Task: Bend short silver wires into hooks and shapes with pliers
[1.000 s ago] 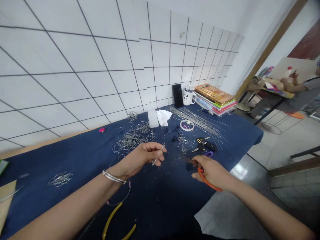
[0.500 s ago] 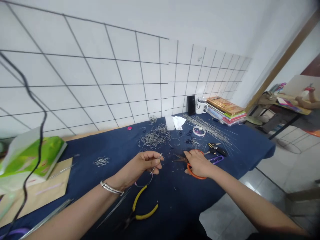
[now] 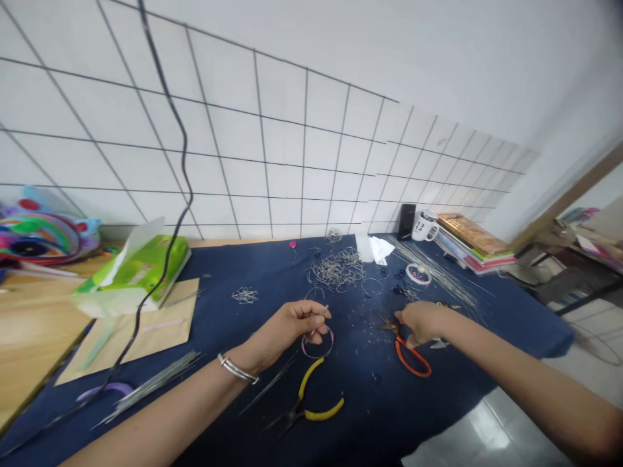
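My left hand (image 3: pixel 302 322) is closed, thumb and fingers pinching a thin wire hoop (image 3: pixel 332 346) with pinkish patches along it. A short silver end sticks up above the fingertips. My right hand (image 3: pixel 423 319) is curled over orange-handled scissors (image 3: pixel 413 359) lying on the blue cloth. It covers one handle loop, and the dark blades point left. Below my left hand, pliers with yellow handles (image 3: pixel 318 415) lie spread. A tangled heap of bent wire pieces (image 3: pixel 337 269) sits beyond the hands, with a smaller pile (image 3: pixel 244 295) to the left.
Long straight wires (image 3: pixel 450 282) lie at the right, another bundle (image 3: pixel 150 383) at the left. A white mug (image 3: pixel 424 228), a dark phone (image 3: pixel 407 222) and stacked books (image 3: pixel 474 240) stand by the wall. A green tissue pack (image 3: pixel 141 266) lies left; a black cable (image 3: pixel 185 162) hangs in front.
The view has swung left, so the table things appear farther right. My right hand has shifted slightly away over the scissors, baring more of the near handle. My left hand still pinches the hoop.
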Demonstrator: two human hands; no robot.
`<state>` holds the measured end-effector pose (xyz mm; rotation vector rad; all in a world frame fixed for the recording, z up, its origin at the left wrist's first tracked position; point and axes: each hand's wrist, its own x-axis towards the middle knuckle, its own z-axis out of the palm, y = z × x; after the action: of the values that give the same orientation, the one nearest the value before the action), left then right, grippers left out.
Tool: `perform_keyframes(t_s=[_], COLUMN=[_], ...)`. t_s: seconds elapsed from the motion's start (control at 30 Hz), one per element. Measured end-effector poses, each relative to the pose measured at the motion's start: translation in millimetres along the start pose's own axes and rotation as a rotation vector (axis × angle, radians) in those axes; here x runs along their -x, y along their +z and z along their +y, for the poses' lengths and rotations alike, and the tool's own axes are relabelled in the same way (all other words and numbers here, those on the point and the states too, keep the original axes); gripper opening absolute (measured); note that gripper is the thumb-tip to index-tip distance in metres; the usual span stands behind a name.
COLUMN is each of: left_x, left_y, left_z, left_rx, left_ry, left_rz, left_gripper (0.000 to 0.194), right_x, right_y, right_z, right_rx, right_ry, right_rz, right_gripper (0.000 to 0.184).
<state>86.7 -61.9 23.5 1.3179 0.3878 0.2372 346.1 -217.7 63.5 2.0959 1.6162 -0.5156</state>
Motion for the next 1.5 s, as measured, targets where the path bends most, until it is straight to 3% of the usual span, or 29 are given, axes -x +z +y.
perform_keyframes(t_s=[0.07, 0.13, 0.2, 0.3, 0.43, 0.63, 0.77, 0.87, 1.03, 1.1, 1.2, 1.27, 1.3, 1.4, 1.5], left_x=[-1.7, -3.7, -5.4, -5.9, -4.1, -5.7, -9.5, -12.5, -17.7, -19.2, -19.4, -18.1, -17.1, -13.0, -6.3], left_y=[-2.5, -4.2, -5.1, -6.3, -9.9, -16.1, -22.0, -29.1, -36.8, -37.6, -37.0, -35.3, -34.1, -29.5, -26.2], left_z=[-2.5, -4.1, -5.3, -7.0, -7.4, -5.6, -8.7, -12.5, -16.4, -17.3, -17.8, -17.2, -16.6, -13.7, -9.9], left_rx=[-0.004, -0.009, -0.018, -0.056, -0.172, -0.296, -0.421, -0.452, -0.157, -0.050, 0.058, 0.116, 0.141, 0.196, 0.231], left_ry=[0.017, 0.024, 0.038, 0.074, 0.124, 0.114, 0.117, 0.120, 0.171, 0.168, 0.134, 0.120, 0.118, 0.113, 0.115], left_rz=[0.020, 0.036, 0.048, 0.068, 0.117, 0.154, 0.177, 0.212, 0.134, 0.121, 0.112, 0.098, 0.090, 0.053, 0.025], left_gripper=[0.025, 0.023, 0.021, 0.017, 0.015, 0.012, 0.011, 0.012, 0.015, 0.016, 0.016, 0.016, 0.016, 0.016, 0.016], right_x=[3.7, 5.1, 2.1, -11.0, -32.2, -49.7, -52.6, -46.7, -34.9, -35.1, -37.0, -36.5, -35.8, -35.2, -40.2], right_y=[-8.6, -17.0, -25.2, -34.3, -37.8, -36.8, -40.9, -47.5, -32.2, -15.5, 1.8, 0.2, -4.8, -29.4, -52.8], right_z=[-15.2, -36.5, -61.4, -97.3, -126.9, -132.0, -123.4, -102.6, -23.4, 9.9, 30.6, 17.5, 4.0, -50.2, -100.7], right_rx=[0.026, 0.013, -0.052, -0.447, -0.705, -0.743, -0.668, -0.618, -0.386, -0.199, 0.008, -0.054, -0.133, -0.473, -0.709], right_ry=[0.010, -0.037, -0.128, -0.308, -0.345, -0.363, -0.360, -0.275, -0.231, -0.151, -0.055, -0.079, -0.156, -0.384, -0.525], right_rz=[0.048, 0.124, 0.224, 0.484, 0.542, 0.603, 0.600, 0.644, 0.567, 0.639, 0.674, 0.637, 0.594, 0.575, 0.591], right_gripper=[0.024, 0.013, 0.021, 0.021, 0.018, 0.012, 0.011, 0.012, 0.020, 0.025, 0.024, 0.030, 0.030, 0.022, 0.018])
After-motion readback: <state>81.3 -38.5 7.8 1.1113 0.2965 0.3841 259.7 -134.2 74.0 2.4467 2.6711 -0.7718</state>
